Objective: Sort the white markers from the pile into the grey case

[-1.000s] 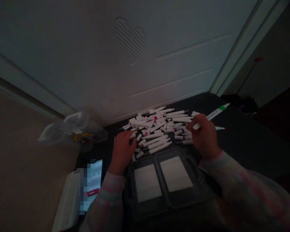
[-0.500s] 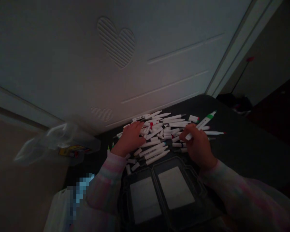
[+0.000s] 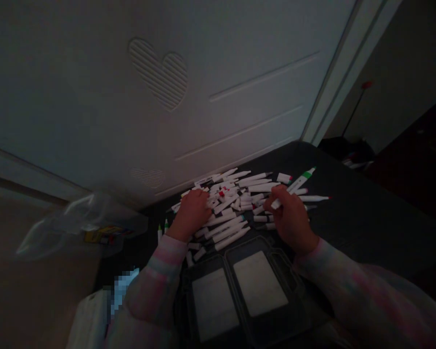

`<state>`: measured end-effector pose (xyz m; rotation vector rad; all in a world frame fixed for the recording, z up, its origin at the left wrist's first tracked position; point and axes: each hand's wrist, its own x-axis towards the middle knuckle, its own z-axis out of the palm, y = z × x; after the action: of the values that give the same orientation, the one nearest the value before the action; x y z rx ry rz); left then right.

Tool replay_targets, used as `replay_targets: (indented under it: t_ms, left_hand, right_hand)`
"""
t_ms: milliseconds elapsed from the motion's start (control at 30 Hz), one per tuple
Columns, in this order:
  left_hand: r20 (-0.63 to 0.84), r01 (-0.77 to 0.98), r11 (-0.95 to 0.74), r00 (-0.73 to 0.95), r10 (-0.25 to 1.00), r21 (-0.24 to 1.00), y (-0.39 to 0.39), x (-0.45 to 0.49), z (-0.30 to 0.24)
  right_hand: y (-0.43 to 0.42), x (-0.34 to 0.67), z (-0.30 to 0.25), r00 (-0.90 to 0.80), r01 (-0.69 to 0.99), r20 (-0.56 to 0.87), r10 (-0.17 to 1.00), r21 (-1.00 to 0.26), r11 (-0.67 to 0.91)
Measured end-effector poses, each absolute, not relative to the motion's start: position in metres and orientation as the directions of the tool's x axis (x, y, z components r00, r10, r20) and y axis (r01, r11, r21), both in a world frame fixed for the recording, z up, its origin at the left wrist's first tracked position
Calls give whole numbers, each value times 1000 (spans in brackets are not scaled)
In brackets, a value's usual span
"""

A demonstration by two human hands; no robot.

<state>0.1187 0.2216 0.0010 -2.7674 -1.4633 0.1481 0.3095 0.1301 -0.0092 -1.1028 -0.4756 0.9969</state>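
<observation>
On my feed the right hand [image 3: 290, 220] has its grip closed around a green-capped marker [image 3: 298, 181], held over the right end of the pile of white markers [image 3: 236, 194] by the far edge of the counter [image 3: 366, 218]. The left hand [image 3: 191, 213] lies on the pile's left end; in this dim light I cannot tell whether its grip holds anything. An open black case [image 3: 228, 291] sits at the near edge.

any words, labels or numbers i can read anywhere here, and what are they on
No text can be read; the picture is dark and blurred.
Green-banded marker in the right hand: no readable print.
Marker pile under the left hand: barrel marks too small.
White panels in the black case: look blank.
Coloured pack in the plastic bag: blurred.
Door: two striped hearts, no words.
</observation>
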Motion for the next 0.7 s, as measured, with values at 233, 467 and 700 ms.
replay_targets:
  t_ms: [233,467,700]
  left_hand:
    - [-88,821,-571,566,820,-33,222,118,0]
    - [-109,814,-579,579,808,36,218,108,6]
    - [-124,805,-589,592,796,63,213,90,2]
  right_hand:
    - [131,310,-9,494,-457,-158,855,-884,101]
    - [131,309,-10,478,-505,-178,860,-857,103]
    - [131,309,-9,476,-495,-170,863,-863,103]
